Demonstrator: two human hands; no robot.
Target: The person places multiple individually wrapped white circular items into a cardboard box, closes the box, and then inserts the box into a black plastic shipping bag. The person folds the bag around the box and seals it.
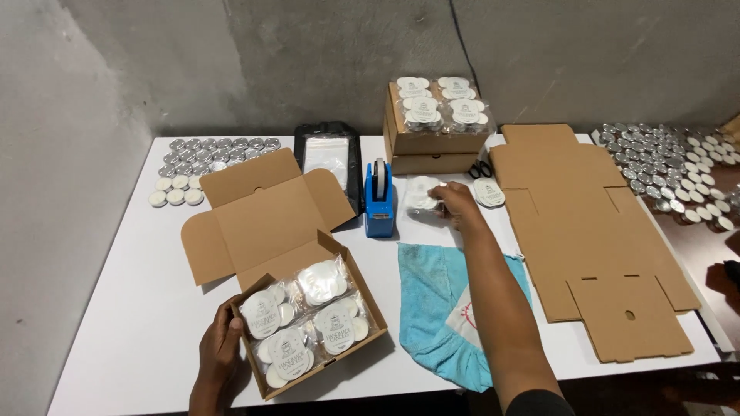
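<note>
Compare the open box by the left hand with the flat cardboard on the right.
The open box is folded up, lid raised, holding clear packets of round white items; the flat cardboard lies unfolded and holds nothing. The left hand touches the open box; the flat cardboard lies untouched. Both are plain brown cardboard on the white table.

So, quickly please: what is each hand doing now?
Left hand: holding the side of the open cardboard box.
Right hand: closed on a clear packet.

1 head camera looks down, close, over the white table (116, 323) toward the wall.
</note>
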